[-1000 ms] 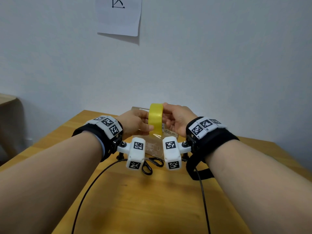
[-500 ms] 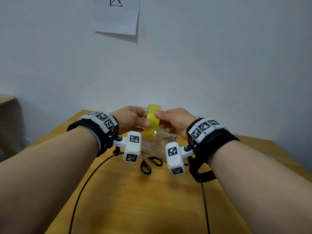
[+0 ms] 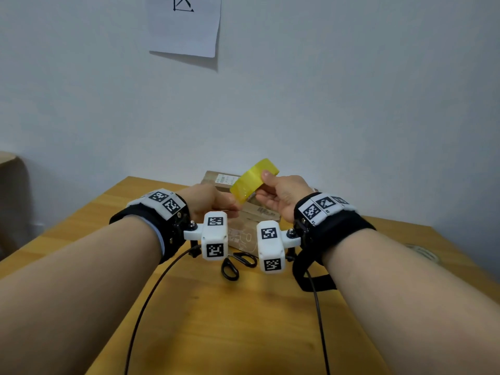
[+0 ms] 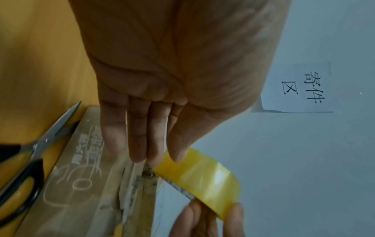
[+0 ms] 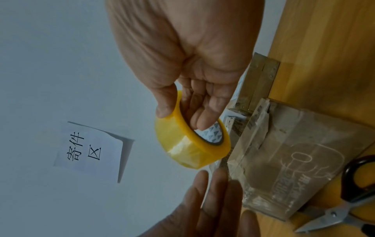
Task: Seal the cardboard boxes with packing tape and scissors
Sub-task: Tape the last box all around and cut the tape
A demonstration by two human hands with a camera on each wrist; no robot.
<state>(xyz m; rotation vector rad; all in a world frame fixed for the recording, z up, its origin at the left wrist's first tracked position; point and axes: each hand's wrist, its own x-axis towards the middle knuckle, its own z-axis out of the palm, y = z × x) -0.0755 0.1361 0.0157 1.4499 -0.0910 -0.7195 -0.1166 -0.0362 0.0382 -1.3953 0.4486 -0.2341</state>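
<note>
A yellow packing tape roll (image 3: 254, 182) hangs tilted above the cardboard boxes. My right hand (image 3: 281, 197) grips it, thumb on the outer face (image 5: 165, 110) and fingers inside the core. My left hand (image 3: 213, 201) pinches the roll's lower end (image 4: 172, 160) between thumb and fingers; I cannot tell whether a strip is peeled off. A flat, taped cardboard box (image 3: 259, 212) lies under the hands, and a second box (image 3: 220, 179) sits behind it by the wall. Black-handled scissors (image 3: 235, 263) lie on the table before the near box, blades along its side (image 4: 58, 123).
The wooden table (image 3: 216, 320) runs back to a white wall with a paper sign (image 3: 186, 25). Two black cables (image 3: 151, 296) trail toward me. A faint round thing (image 3: 422, 252) lies at the table's right. A wooden piece (image 3: 10, 169) stands at the far left.
The roll went from upright to tilted, its top swung up and to the right with my right hand. My left hand dropped to the roll's lower end.
</note>
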